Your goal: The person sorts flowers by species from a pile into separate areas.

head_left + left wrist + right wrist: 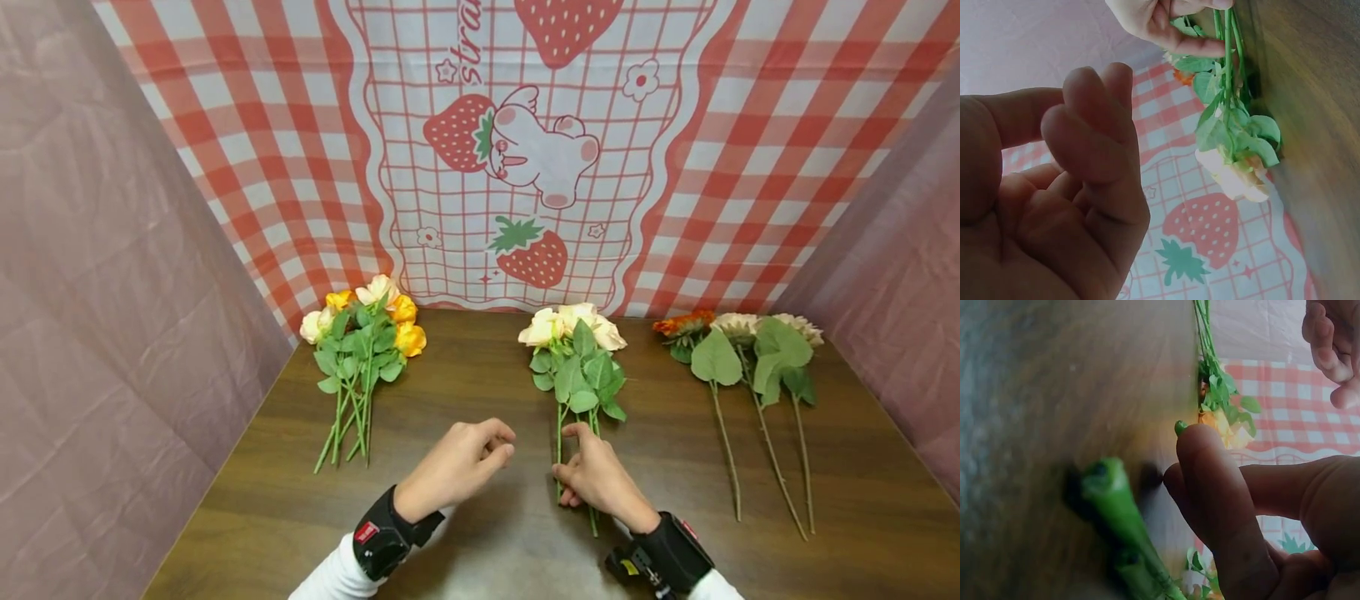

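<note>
A bunch of pale peach roses (573,327) lies at the middle of the table, blooms toward the cloth and stems toward me. My right hand (600,479) is at its lower stems, pinching the leftmost rose stem (558,442) between thumb and fingers. In the right wrist view a green stem tip (1180,428) peeks out past a fingertip, while other cut stems (1116,506) lie beside the hand. Left of the bunch, my left hand (457,467) hovers over the table with loosely curled fingers and nothing in them.
Orange and cream roses (360,342) lie at the left with crossed stems. On the right are sunflower-like flowers (738,333), orange and cream, with long separate stems. A strawberry-print checked cloth (502,167) hangs behind the brown table (465,375); pink curtains (135,292) flank it.
</note>
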`<state>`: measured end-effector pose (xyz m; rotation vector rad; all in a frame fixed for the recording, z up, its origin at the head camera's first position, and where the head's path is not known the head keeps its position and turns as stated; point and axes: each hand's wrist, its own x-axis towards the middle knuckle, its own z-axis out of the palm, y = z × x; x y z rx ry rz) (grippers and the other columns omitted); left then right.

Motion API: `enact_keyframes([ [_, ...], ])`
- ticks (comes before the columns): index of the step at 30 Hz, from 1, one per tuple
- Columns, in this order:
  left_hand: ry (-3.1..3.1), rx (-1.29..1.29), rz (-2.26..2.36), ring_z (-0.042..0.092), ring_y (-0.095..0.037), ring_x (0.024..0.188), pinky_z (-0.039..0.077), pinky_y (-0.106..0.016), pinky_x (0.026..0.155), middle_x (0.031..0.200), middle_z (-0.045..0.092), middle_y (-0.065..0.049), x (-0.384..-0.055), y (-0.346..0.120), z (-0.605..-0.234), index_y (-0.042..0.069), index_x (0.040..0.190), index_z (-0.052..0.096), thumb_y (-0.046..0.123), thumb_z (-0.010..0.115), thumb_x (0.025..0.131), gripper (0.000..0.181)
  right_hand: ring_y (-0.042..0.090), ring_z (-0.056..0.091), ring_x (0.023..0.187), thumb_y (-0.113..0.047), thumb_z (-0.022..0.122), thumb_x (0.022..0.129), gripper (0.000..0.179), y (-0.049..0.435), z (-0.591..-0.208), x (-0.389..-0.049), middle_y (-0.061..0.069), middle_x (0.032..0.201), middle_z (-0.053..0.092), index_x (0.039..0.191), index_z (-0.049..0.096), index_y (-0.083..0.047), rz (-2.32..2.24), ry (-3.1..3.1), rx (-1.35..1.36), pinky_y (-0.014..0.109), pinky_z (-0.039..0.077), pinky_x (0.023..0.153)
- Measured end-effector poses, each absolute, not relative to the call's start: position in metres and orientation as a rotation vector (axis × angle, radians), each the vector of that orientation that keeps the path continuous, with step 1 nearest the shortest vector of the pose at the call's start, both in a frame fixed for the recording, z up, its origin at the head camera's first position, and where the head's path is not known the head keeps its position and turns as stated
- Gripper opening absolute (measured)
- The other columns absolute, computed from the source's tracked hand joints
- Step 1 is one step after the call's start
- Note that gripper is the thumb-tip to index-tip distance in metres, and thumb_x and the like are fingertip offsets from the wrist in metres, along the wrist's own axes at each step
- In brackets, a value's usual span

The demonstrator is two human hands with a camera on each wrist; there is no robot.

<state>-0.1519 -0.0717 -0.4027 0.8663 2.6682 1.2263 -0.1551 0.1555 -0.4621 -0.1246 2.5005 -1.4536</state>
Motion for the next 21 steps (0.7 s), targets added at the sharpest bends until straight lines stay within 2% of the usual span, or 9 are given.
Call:
enact_keyframes([
  [3, 2.67, 0.881, 1.21, 0.056, 0.0, 0.063, 0.046, -0.018, 0.057, 0.075, 0.067, 0.004, -0.1514, -0.0712, -0.402, 0.006, 0.104, 0.069, 0.009, 0.061, 0.097, 0.011, 0.019, 0.061, 0.042, 0.007, 0.067, 0.086, 0.043, 0.1566, -0.4628, -0.1549, 0.008, 0.055, 0.063, 0.122, 0.042, 0.003, -1.466, 2.517, -0.15, 0.034, 0.052, 0.042],
  [9, 2.666, 0.899, 1.204, 0.055, 0.0, 0.063, 0.047, -0.018, 0.057, 0.076, 0.067, 0.003, -0.1512, -0.0711, -0.4031, 0.005, 0.103, 0.069, 0.008, 0.061, 0.097, 0.011, 0.016, 0.061, 0.043, 0.006, 0.066, 0.087, 0.015, 0.1596, -0.464, -0.1564, 0.006, 0.056, 0.064, 0.102, 0.062, 0.004, -1.433, 2.512, -0.25, 0.033, 0.051, 0.041],
  [15, 2.663, 0.901, 1.202, 0.057, -0.001, 0.064, 0.047, -0.018, 0.058, 0.077, 0.068, 0.002, -0.1508, -0.0715, -0.4026, 0.006, 0.103, 0.069, 0.008, 0.061, 0.096, 0.011, 0.017, 0.062, 0.048, 0.004, 0.067, 0.086, 0.024, 0.1596, -0.4637, -0.1565, 0.006, 0.064, 0.067, 0.11, 0.066, 0.007, -1.434, 2.494, -0.261, 0.032, 0.052, 0.042],
  [21, 2.661, 0.903, 1.192, 0.057, 0.0, 0.065, 0.048, -0.018, 0.059, 0.079, 0.069, 0.001, -0.1514, -0.0724, -0.4025, 0.006, 0.103, 0.069, 0.009, 0.061, 0.096, 0.011, 0.015, 0.059, 0.045, 0.001, 0.067, 0.087, 0.031, 0.1596, -0.4586, -0.1546, 0.002, 0.063, 0.066, 0.117, 0.064, 0.008, -1.332, 2.561, -0.315, 0.029, 0.048, 0.039],
])
